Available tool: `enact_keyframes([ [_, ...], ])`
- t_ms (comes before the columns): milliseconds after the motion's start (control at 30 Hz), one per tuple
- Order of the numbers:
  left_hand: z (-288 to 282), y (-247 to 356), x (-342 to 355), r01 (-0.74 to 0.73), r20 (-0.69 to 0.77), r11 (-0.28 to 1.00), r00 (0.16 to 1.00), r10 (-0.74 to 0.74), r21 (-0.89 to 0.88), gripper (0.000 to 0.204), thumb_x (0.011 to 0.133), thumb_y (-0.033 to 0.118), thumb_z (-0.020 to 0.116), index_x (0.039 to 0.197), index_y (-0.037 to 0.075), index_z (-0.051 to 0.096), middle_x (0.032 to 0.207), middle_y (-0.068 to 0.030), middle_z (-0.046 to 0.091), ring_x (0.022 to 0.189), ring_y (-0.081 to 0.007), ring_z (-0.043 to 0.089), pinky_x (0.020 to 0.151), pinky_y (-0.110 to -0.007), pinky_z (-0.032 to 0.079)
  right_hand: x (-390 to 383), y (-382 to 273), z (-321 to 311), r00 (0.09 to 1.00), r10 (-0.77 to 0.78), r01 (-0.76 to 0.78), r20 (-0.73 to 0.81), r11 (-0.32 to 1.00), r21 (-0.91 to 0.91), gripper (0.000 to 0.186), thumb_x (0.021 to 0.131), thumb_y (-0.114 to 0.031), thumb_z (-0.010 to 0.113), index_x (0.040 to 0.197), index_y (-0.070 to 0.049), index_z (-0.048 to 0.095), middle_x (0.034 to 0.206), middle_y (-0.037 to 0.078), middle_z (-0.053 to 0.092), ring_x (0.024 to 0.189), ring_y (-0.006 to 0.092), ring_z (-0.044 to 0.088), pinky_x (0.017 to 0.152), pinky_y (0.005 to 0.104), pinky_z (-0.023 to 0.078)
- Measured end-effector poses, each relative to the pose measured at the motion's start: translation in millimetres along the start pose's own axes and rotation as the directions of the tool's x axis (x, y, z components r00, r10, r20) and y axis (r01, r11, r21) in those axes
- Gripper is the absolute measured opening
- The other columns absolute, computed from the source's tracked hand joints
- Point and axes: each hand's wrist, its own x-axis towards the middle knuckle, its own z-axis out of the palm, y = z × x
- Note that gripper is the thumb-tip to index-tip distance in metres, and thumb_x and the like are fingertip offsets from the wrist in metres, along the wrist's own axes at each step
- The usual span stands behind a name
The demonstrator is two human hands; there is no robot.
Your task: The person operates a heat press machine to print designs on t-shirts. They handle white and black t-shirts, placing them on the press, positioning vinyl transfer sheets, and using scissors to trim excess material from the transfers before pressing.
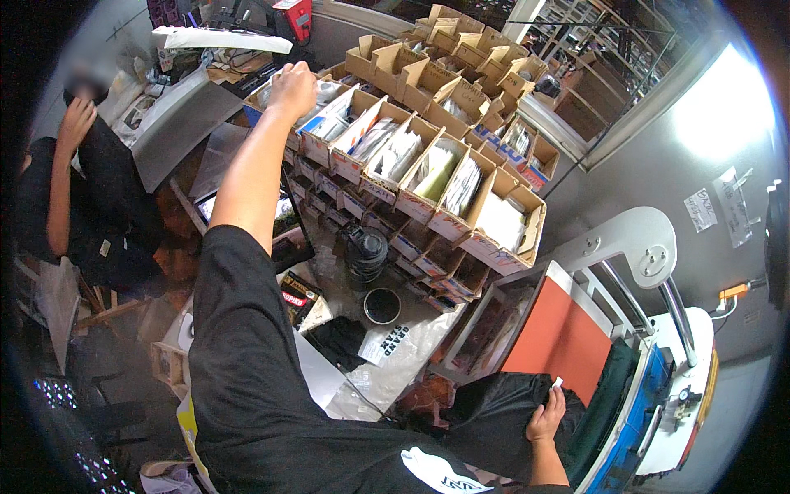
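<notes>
My left hand [295, 89] is stretched far forward, with its fingers curled closed over the left end of a row of open cardboard boxes [421, 169]. What it holds, if anything, is hidden. The boxes carry stacks of white sheets and film packets [401, 156]. At the lower right, my right hand [546, 416] grips the edge of a black garment [491, 405]. A small white tag [557, 383] shows at its fingertips. The garment lies at the near edge of a heat press with an orange-red pad [547, 329].
Below the boxes stand a black bottle-like item [367, 247] and a dark round cup [382, 305]. A white printed card [385, 345] lies nearby. The press's grey arm [625, 239] rises at right. On the left sits another person [90, 198] in dark clothes.
</notes>
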Motion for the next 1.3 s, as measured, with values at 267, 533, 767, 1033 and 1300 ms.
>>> enact_keyframes([
  [267,-14,-9,7,0.162,0.102,0.961,0.985,-0.142,-0.224,0.023,0.083,0.022,0.068,0.092,0.002,0.071,0.105,-0.0228,0.068,0.105,-0.0401,0.065,0.091,-0.050,0.051,-2,3,2,1.000,-0.020,0.021,0.014,1.000,-0.023,0.053,0.092,-0.018,0.046,0.140,0.002,0.043,0.147,0.024,0.042,0.138,0.0425,0.038,0.116,0.0506,0.027],
  [533,-17,-10,9,0.187,0.116,0.946,0.980,-0.162,-0.266,0.023,0.082,0.019,0.066,0.095,0.000,0.070,0.102,-0.0259,0.069,0.103,-0.0414,0.065,0.088,-0.049,0.051,-2,5,2,1.000,-0.021,0.021,0.011,1.000,0.000,0.053,0.090,-0.017,0.047,0.140,0.001,0.044,0.147,0.023,0.042,0.138,0.0416,0.038,0.116,0.0504,0.026],
  [767,-21,-16,8,0.095,0.084,0.926,0.994,-0.069,-0.365,0.021,0.082,0.013,0.068,0.102,0.004,0.072,0.101,-0.0243,0.070,0.101,-0.0386,0.068,0.087,-0.045,0.052,-1,0,-1,1.000,-0.020,0.020,0.000,1.000,0.012,0.053,0.092,-0.019,0.046,0.141,0.002,0.043,0.147,0.023,0.042,0.138,0.0418,0.038,0.116,0.0503,0.026],
  [1033,-23,-17,7,0.162,0.109,0.950,0.985,-0.137,-0.269,0.015,0.081,0.014,0.073,0.092,0.004,0.073,0.096,-0.0231,0.071,0.095,-0.0361,0.070,0.084,-0.043,0.053,-2,3,3,1.000,-0.002,0.002,-0.014,1.000,0.023,0.053,0.090,-0.021,0.049,0.139,0.000,0.045,0.146,0.022,0.044,0.137,0.0415,0.039,0.115,0.0513,0.027],
  [1300,-48,-5,5,0.205,0.286,0.963,0.947,-0.149,-0.177,0.039,0.071,0.038,0.087,0.085,0.004,0.074,0.099,-0.0201,0.073,0.095,-0.0348,0.071,0.086,-0.044,0.054,-4,3,2,0.999,0.002,-0.002,-0.034,1.000,0.027,0.053,0.088,-0.020,0.051,0.138,0.000,0.047,0.145,0.022,0.044,0.136,0.0418,0.040,0.115,0.0519,0.028],
])
